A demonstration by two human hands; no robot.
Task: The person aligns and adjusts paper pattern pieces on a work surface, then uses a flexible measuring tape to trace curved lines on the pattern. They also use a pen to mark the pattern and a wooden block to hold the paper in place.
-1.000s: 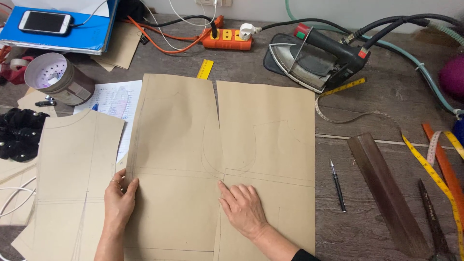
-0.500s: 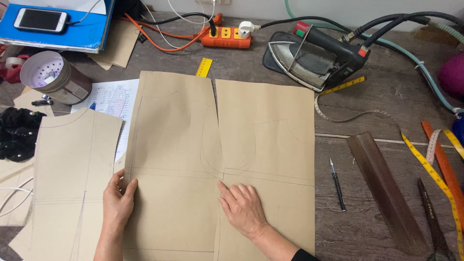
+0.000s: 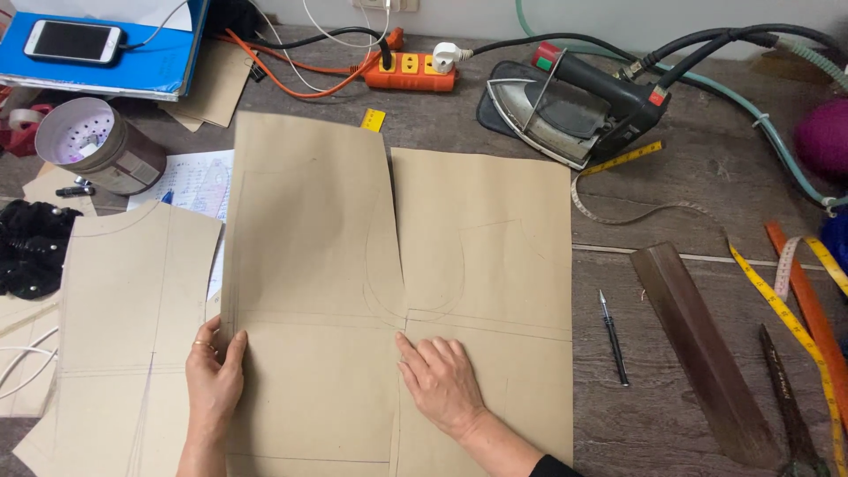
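While my left grip (image 3: 214,375) has slid inward along the paper's (image 3: 309,256) edge, my right grip (image 3: 442,380) stays flat beside the seam; both open, holding nothing, only pressing.

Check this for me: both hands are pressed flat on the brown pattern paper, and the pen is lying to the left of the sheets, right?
Not quite. The pen lies to the right of the brown pattern paper, between it and the dark wooden ruler. The rest holds: the left hand and right hand both press flat on the paper, as the head view shows.
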